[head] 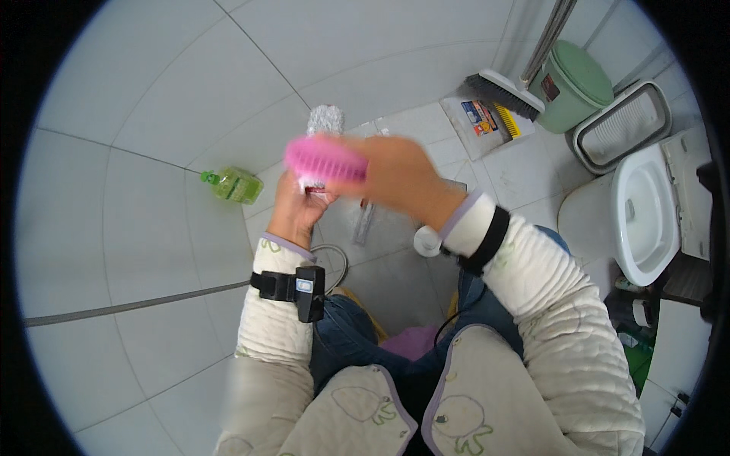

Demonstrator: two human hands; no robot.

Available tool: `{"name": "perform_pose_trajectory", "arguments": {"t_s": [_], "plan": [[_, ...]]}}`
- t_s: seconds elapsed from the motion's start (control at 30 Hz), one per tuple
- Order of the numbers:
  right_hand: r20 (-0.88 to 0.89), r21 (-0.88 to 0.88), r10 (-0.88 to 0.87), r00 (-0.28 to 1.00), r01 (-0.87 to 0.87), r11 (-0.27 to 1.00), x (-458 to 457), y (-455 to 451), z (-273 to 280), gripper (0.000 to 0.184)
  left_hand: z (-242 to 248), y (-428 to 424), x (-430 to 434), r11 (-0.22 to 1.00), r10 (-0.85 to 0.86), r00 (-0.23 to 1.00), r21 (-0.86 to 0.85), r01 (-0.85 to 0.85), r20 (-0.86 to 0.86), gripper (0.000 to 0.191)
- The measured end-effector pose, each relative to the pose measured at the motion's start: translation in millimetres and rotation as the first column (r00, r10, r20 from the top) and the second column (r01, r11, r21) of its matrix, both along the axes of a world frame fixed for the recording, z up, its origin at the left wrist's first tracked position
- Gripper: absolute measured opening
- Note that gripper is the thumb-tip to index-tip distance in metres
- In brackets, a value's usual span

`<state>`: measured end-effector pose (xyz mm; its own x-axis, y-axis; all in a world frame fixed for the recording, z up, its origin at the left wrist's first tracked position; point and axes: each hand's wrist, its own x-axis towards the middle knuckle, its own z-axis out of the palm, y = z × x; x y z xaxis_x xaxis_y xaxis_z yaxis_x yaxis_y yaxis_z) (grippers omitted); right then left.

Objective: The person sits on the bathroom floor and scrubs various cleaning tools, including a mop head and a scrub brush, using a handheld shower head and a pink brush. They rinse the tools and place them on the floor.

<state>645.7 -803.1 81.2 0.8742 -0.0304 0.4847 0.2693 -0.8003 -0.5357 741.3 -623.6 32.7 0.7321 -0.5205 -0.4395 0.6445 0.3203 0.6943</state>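
My right hand (393, 174) grips a pink plastic brush (326, 159), which is blurred. The brush lies over a whitish, shaggy or foamy object (325, 119) that my left hand (296, 205) holds from below. White foam and a dark red part show between the brush and my left fingers. Most of the held object is hidden by the brush, so I cannot tell its exact kind. On the floor tiles below my hands lies a clear, narrow plastic item (363, 223). Beside my right wrist is a white round object (426, 241), partly covered by the sleeve.
A green liquid soap bottle (239, 185) stands by the left wall. A grey hose (137, 305) runs from the left and loops near my left forearm. Right: a broom (510, 94), dustpan (476, 137), green lidded bin (570, 88), collapsible basin (621, 128) and white toilet (644, 216).
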Motion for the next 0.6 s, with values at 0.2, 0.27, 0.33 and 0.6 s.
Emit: {"name": "perform_pose_trajectory", "arguments": {"t_s": [0.2,0.27,0.33,0.6], "plan": [[-0.087,0.004,0.022,0.996,-0.022,1.0,7,-2,-21,0.051,-1,-3,-7,0.999,0.018,0.986,0.047,-0.026,0.166,0.033],[-0.095,0.046,0.028,0.995,-0.024,0.999,6,-3,-18,0.051,4,-5,-9,0.98,0.18,0.958,0.044,-0.195,0.222,0.034],[0.038,0.175,0.039,0.999,-0.045,0.984,5,-4,-11,0.051,8,-5,-10,0.994,0.074,0.952,0.05,-0.093,0.296,0.035],[-0.258,-0.056,0.131,0.957,-0.15,0.987,-8,11,9,0.059,9,-6,-8,0.986,0.163,0.98,-0.063,-0.157,0.115,0.03]]}}
